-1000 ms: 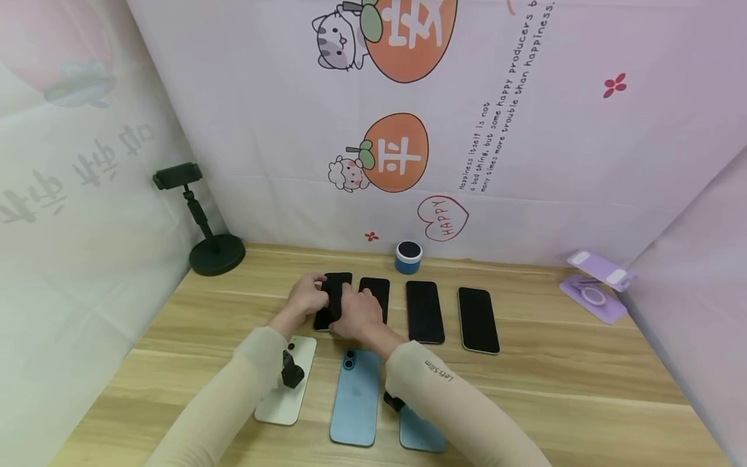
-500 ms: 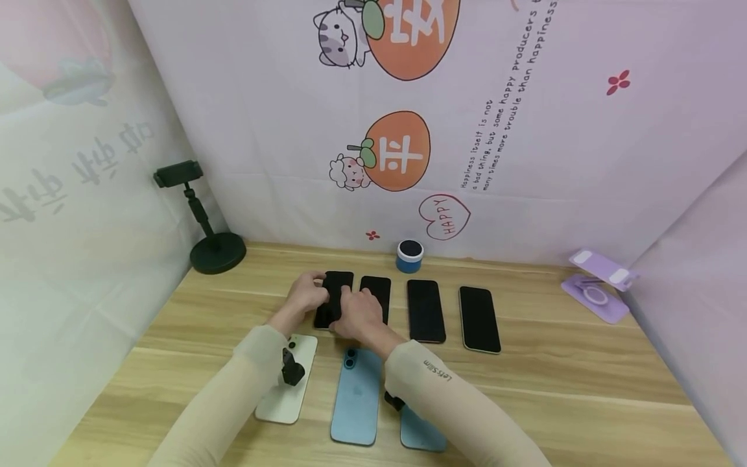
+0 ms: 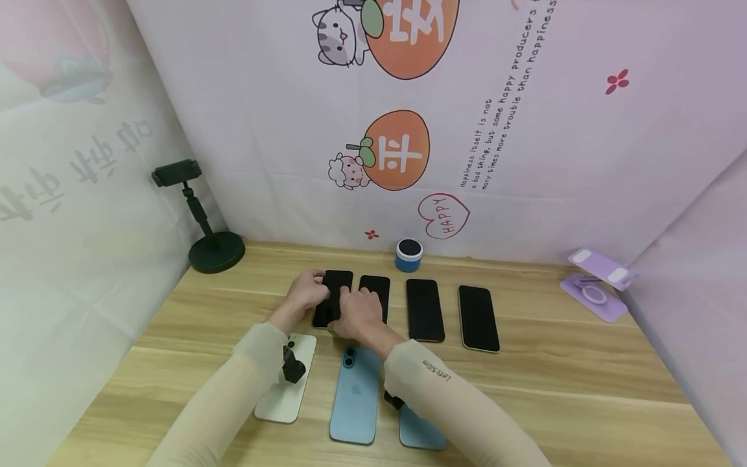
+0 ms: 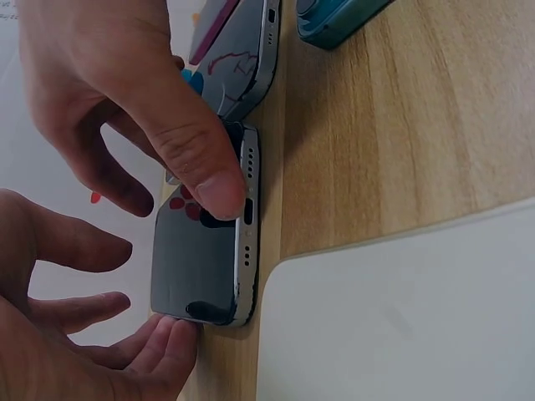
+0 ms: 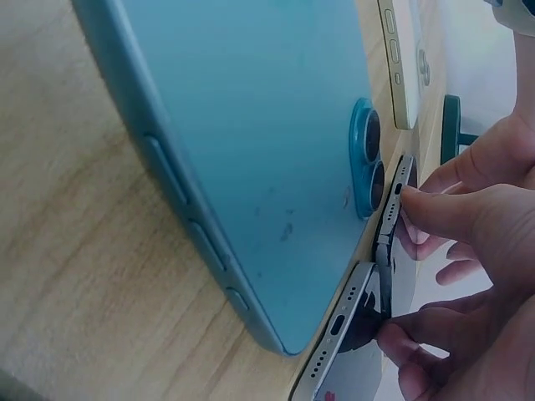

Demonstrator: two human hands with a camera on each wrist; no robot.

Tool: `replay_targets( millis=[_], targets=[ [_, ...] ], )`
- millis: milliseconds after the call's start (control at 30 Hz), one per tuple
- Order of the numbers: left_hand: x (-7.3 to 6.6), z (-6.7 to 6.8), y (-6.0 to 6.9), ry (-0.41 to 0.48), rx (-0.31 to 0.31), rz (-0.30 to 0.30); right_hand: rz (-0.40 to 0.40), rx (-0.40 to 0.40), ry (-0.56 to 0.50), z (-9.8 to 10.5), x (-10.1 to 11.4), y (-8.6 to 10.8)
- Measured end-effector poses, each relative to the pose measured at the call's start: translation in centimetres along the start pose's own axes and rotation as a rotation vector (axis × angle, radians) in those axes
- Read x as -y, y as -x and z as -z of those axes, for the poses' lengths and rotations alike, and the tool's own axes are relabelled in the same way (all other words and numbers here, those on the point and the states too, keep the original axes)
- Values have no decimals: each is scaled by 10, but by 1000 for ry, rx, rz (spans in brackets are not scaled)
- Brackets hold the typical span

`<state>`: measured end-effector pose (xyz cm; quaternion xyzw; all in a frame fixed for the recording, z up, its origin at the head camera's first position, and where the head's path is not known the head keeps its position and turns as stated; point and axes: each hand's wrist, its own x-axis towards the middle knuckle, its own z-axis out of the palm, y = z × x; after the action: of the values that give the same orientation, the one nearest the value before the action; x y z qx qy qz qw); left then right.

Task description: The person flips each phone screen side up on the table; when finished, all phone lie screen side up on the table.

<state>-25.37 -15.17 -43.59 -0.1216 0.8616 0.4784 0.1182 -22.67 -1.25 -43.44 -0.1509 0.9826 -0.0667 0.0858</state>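
A smartphone lies screen up at the left end of a row, with both hands at it. My left hand holds its left side, fingertips against the edge in the left wrist view. My right hand has its thumb on the charging-port end of this phone, while its other fingers curl toward the phone's right side. Partly under the right hand, a second black-screened phone sits close by. In the right wrist view, a blue phone covers much of the foreground.
Farther right lie two more face-down-free black screens, a phone and another phone. Nearer me are a white phone and a half-hidden blue phone. A black stand, blue jar and purple stand stand behind.
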Motion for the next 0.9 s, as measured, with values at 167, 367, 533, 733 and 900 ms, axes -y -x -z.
replay_targets(
  millis=[167,367,533,733,900],
  targets=[
    [-2,-1,-2,9,14,15,-9,10,25,-1,-1,0],
    [-2,-2,-4,8,17,-2,-2,35,17,1,-5,0],
    [3,-3,0,-40,-88,-72,44,28,-133,12,-18,7],
    [-13,-18,25,-240,-329,-385,109,4,-337,26,-52,15],
    [-34,-47,48,-360,-259,-560,116,19,-390,35,-80,28]
  ],
)
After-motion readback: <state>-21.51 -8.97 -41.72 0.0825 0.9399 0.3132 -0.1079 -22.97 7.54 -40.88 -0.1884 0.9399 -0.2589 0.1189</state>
